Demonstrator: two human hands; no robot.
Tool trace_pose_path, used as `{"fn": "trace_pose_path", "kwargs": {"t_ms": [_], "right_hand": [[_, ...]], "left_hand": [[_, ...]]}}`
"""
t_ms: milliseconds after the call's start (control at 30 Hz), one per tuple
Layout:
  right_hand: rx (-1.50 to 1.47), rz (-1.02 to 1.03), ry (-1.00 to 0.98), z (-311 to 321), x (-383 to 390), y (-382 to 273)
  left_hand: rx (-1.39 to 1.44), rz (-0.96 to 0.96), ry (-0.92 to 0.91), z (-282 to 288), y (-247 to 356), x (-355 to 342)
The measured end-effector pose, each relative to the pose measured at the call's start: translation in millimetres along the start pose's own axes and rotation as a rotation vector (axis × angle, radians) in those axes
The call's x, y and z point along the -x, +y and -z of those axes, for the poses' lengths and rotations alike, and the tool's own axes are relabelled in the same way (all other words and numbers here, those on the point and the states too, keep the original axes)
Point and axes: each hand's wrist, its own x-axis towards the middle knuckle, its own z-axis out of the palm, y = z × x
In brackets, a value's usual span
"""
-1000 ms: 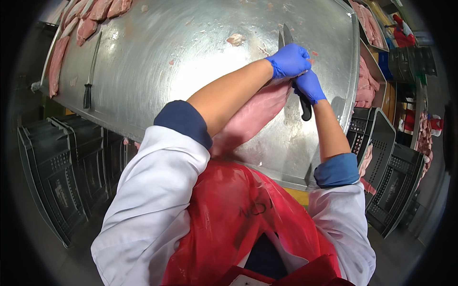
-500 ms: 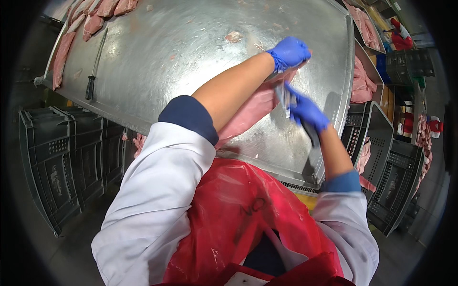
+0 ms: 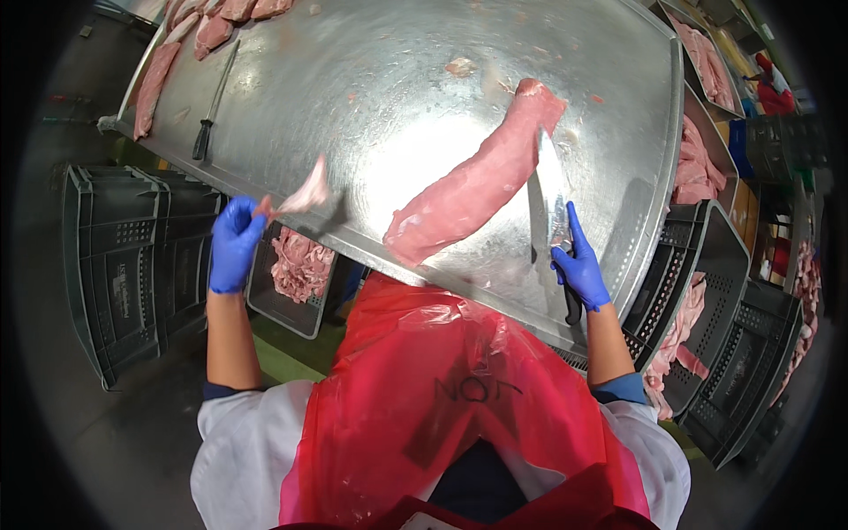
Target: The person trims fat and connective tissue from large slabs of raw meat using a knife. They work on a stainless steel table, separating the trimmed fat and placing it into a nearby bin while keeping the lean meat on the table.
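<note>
A long pink piece of meat lies diagonally on the steel table. Blue gloves cover both hands. My left hand, beyond the table's near edge at the left, pinches a thin pale scrap of trimmed meat that hangs out to the right. Below the scrap and edge is a dark crate of meat trimmings. My right hand grips a knife, its blade pointing away from me beside the long piece, index finger stretched along it.
More meat pieces lie at the back left, beside a long black-handled sharpening rod. Meat trays and dark crates line the right side; stacked crates stand left. A person in red and white is at the upper right.
My left hand has left the long meat and moved down-left past the table edge with a scrap. My right hand has drawn back with the knife; the long piece now lies uncovered.
</note>
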Motion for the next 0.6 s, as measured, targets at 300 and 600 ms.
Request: {"fn": "trace_pose_path", "kwargs": {"t_ms": [300,600], "right_hand": [[0.728,0.392,0.020,-60.9,-107.0,-49.7],[0.924,0.261,-0.086,-53.9,-35.8,21.2]], "left_hand": [[-0.888,-0.044,0.247,-29.3,-151.9,30.5],[-0.982,-0.183,-0.233,-299.7,-39.3,-28.3]]}}
